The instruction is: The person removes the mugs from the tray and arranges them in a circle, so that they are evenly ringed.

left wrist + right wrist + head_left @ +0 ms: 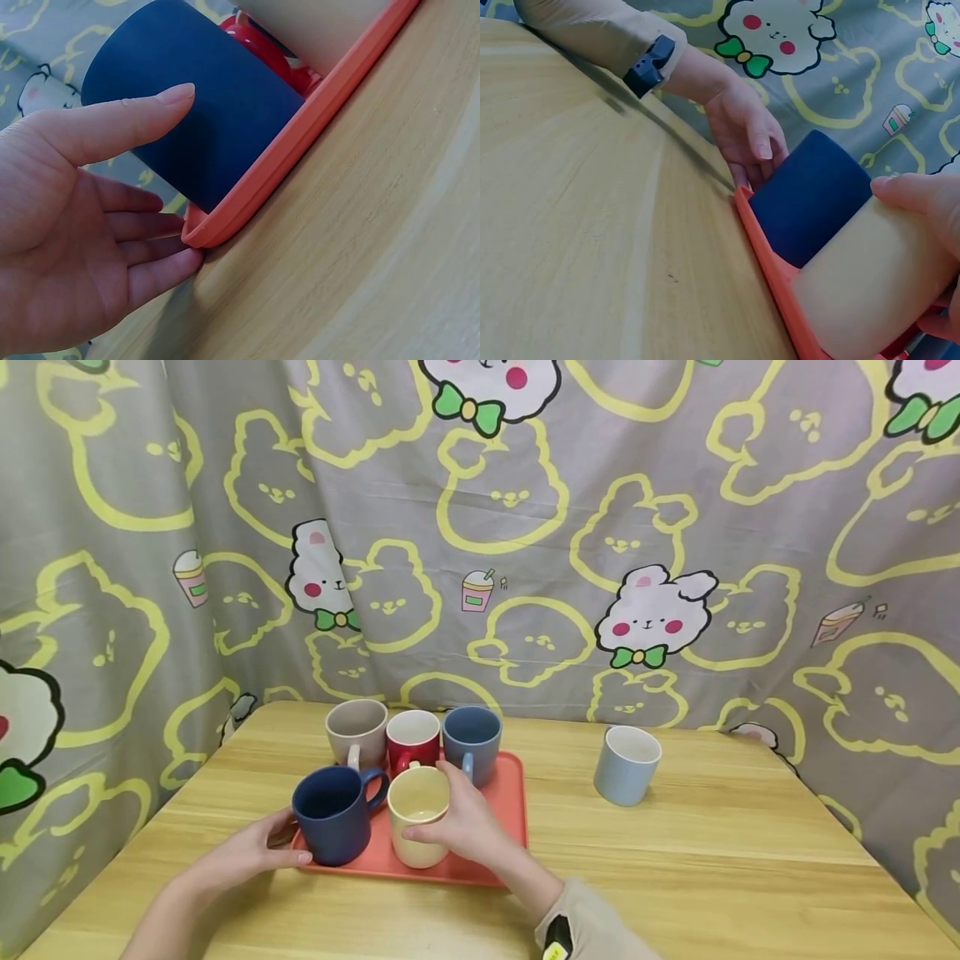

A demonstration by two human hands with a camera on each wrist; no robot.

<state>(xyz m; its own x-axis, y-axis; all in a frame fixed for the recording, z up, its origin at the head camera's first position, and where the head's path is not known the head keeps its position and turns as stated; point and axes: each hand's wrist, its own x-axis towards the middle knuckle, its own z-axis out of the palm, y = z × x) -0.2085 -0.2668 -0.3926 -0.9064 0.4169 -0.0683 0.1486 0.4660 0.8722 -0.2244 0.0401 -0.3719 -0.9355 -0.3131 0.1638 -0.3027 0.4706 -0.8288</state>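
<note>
My right hand (474,827) grips a pale yellow mug (420,850) from its right side, thumb on the near face and fingers round the far side. The mug is upright at the front of a coral-red tray (514,814). At the tray's front left corner is my left hand (82,232); its fingertips touch the corner, and its thumb reaches out straight in front of a navy mug (195,97). Behind these two, a beige-grey mug (357,727), a red mug (414,757) with white inside and a slate-blue mug (486,750) are in a row.
A light blue cup (624,777) stands on the wooden table (712,877), apart from the tray on the right. A grey patterned curtain (525,527) hangs behind the table and along its sides.
</note>
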